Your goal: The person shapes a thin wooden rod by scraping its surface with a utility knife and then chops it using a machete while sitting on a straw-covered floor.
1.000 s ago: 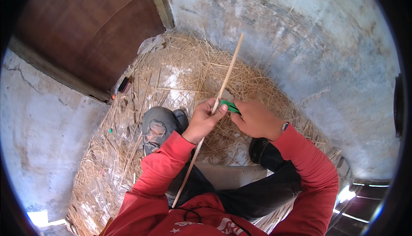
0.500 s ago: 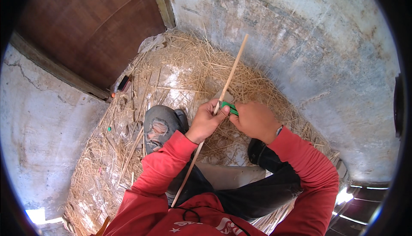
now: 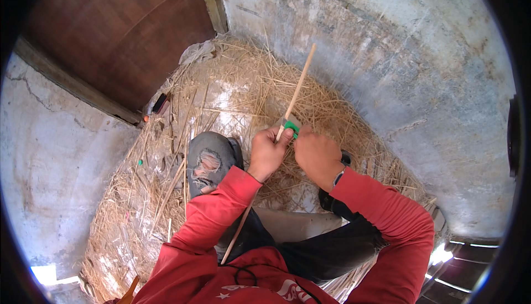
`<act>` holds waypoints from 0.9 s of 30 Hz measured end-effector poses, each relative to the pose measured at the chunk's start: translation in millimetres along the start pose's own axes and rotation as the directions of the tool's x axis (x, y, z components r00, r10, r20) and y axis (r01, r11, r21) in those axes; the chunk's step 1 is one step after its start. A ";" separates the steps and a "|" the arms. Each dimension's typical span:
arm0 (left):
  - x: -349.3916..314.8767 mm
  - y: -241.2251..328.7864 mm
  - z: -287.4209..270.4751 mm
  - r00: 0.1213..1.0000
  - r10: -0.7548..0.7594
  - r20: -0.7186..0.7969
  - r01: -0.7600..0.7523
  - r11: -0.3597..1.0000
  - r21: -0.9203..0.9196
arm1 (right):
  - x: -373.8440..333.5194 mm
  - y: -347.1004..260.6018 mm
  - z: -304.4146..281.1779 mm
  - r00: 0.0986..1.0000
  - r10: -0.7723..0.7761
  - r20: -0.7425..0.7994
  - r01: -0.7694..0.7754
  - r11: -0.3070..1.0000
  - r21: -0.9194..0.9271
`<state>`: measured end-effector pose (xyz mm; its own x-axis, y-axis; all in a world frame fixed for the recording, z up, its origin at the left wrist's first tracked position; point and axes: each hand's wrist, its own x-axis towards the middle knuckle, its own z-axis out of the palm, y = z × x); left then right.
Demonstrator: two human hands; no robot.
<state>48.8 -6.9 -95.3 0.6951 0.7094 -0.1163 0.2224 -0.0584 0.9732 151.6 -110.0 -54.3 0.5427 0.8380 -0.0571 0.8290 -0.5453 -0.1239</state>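
Note:
A long, thin pale wooden stick (image 3: 301, 82) slants from my lap up toward the far wall. My left hand (image 3: 265, 156) is closed around its middle, with the thumb near the cutting spot. In my right hand (image 3: 319, 159) is a green-handled knife (image 3: 291, 127), apparently a box cutter. Its blade end lies against the stick just above my left fingers. Most of the handle is hidden by my right fingers, and my left thumb sits close to its green part. The stick's lower end rests against my red top.
Straw and shavings (image 3: 238, 77) cover the floor around my folded legs. A worn grey wall (image 3: 387, 71) rises ahead and to the right, a brown door panel (image 3: 121, 33) at the far left. A small dark object (image 3: 160, 104) lies by the door, a green bit (image 3: 140, 162) nearer me.
My right hand has shifted left, and the knife has turned and moved slightly up along the stick. My left hand still grips the stick, which has tilted a little left at its top.

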 end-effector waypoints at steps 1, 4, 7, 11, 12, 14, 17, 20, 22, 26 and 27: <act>-0.7 4.5 0.2 1.000 -0.009 0.000 0.009 0.998 -0.065 | 1.7 1.8 -0.6 1.000 -0.013 -0.023 0.013 1.000 0.013; -0.8 9.8 -7.8 0.998 -0.034 0.044 0.042 0.977 -0.211 | 7.9 2.7 -30.5 0.987 -0.159 -0.029 0.162 0.978 0.134; 0.5 8.7 -12.1 0.984 -0.033 0.176 0.086 0.949 -0.303 | 8.5 19.2 -39.5 0.962 -0.274 0.021 0.262 0.939 0.223; -5.0 19.3 -14.4 0.966 -0.031 0.257 0.128 0.920 -0.370 | 6.0 27.1 -42.3 0.947 -0.311 0.076 0.290 0.933 0.212; -5.2 19.1 -15.3 0.961 -0.039 0.272 0.143 0.917 -0.373 | 5.4 26.1 -43.6 0.947 -0.310 0.077 0.289 0.934 0.208; -5.5 19.6 -15.3 0.966 -0.039 0.254 0.137 0.915 -0.379 | 4.9 24.8 -43.9 0.949 -0.304 0.081 0.282 0.937 0.204; -5.1 15.9 -12.8 0.974 -0.020 0.224 0.107 0.918 -0.382 | 5.3 22.9 -43.3 0.953 -0.285 0.098 0.262 0.944 0.199; -6.4 16.7 -11.6 0.977 -0.052 0.209 0.140 0.891 -0.433 | 6.4 21.1 -42.9 0.954 -0.270 0.129 0.246 0.952 0.181; -7.2 18.7 -10.4 0.976 -0.087 0.198 0.170 0.875 -0.454 | 7.4 21.7 -41.7 0.952 -0.262 0.155 0.235 0.957 0.173; -5.3 10.0 -8.6 0.991 -0.050 0.128 0.103 0.887 -0.450 | 5.3 13.4 -36.3 0.974 -0.200 0.107 0.190 0.977 0.094; -4.7 6.1 -7.9 0.994 -0.017 0.106 0.063 0.891 -0.451 | 5.2 8.9 -34.5 0.979 -0.173 0.111 0.167 0.984 0.063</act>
<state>41.5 -5.1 -87.2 0.7599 0.6318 -0.1528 -0.0662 0.3091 0.9487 166.4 -111.2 -21.5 0.3724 0.9168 -0.1444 0.8978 -0.3953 -0.1940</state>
